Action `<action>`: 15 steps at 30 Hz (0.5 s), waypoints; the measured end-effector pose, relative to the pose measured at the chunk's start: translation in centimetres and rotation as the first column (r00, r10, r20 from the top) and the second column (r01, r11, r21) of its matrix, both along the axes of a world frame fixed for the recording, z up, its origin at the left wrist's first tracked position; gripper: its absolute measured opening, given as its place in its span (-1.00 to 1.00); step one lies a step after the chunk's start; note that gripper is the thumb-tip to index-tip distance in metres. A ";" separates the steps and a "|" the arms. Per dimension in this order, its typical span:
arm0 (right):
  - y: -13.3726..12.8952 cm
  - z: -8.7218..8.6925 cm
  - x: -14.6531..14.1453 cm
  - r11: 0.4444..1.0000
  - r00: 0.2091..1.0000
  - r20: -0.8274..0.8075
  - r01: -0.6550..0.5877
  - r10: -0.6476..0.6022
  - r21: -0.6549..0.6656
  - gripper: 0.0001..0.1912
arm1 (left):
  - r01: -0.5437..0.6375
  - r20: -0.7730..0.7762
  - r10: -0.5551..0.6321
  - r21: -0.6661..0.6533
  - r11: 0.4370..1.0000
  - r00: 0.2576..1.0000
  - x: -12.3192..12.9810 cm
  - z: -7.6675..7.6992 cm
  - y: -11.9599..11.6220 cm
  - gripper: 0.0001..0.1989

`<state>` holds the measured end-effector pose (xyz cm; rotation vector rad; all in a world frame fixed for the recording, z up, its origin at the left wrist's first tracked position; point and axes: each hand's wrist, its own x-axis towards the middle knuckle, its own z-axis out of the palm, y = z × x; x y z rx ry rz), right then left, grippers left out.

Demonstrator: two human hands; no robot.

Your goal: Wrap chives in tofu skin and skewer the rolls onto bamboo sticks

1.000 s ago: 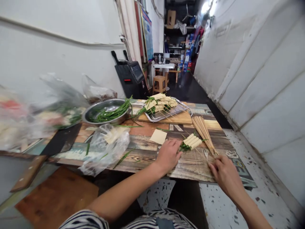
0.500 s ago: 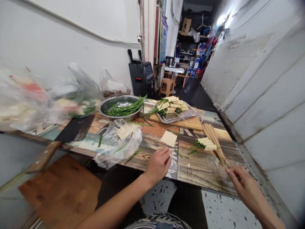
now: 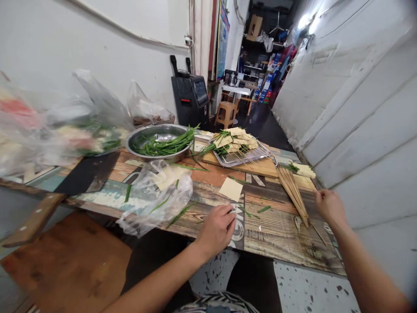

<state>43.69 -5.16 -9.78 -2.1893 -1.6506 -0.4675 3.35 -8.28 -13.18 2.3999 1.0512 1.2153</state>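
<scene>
Bent fingers of my left hand rest at the table's near edge, just below a square yellowish sheet; no object shows in them. My right hand is raised at the table's right side, its thumb and forefinger pinched at the near end of a skewer. Rolled sheets with green stalks hang on that skewer, over the far right of the table. Below it, a bundle of bare skewers lies on the wood. Filled skewers are piled on a metal tray.
A steel bowl of green stalks stands at the back left, a clear plastic bag nearer me. A cleaver lies left, its handle over the edge. Larger bags fill the far left. A speaker stands behind the table.
My right hand has moved up and away from me, carrying the filled skewer from beside the bundle to above its far end. My left hand has barely moved. The view has shifted slightly.
</scene>
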 end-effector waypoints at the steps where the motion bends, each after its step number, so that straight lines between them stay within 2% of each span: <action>1: 1.3 0.2 0.7 1.000 1.000 -0.001 0.023 -0.023 -0.011 -0.64 | 0.001 -0.006 -0.001 -0.003 1.000 1.000 0.0 0.1 0.0 -0.81; 5: 6.4 0.1 1.8 0.997 0.997 -0.027 0.064 -0.066 -0.053 -0.57 | 0.007 -0.026 -0.007 -0.009 1.000 1.000 0.0 0.1 0.0 -0.82; 8: 8.8 -0.8 1.7 0.994 0.997 -0.061 0.048 -0.055 -0.100 -0.51 | 0.009 -0.045 -0.010 -0.018 1.000 0.999 -0.1 0.1 0.0 -0.83; 13: 9.4 -1.3 2.6 0.982 0.993 -0.120 -0.007 -0.016 -0.190 -0.51 | 0.008 -0.094 -0.010 -0.019 1.000 0.995 -0.1 0.1 0.0 -0.84; 15: 8.8 -0.7 1.9 0.986 0.984 -0.140 -0.124 0.108 -0.113 -0.54 | 0.018 -0.127 -0.020 -0.013 1.000 0.992 -0.1 0.1 0.1 -0.84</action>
